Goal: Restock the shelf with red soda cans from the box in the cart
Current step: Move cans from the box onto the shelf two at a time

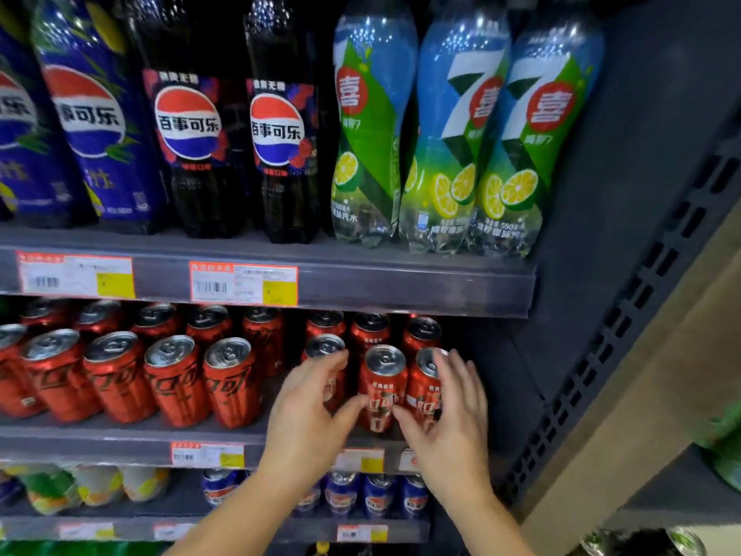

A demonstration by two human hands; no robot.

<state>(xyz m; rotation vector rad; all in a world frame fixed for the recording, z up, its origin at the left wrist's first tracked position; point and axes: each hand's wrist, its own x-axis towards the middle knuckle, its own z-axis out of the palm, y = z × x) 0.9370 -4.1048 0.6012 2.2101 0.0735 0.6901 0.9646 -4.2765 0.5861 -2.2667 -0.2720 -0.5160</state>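
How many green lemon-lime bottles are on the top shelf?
3, side by side at the shelf's right end: left, middle, right. More may stand hidden behind them.

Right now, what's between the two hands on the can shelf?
Head view: one upright red soda can stands between the left hand and right hand. Each hand is on a neighbouring can.
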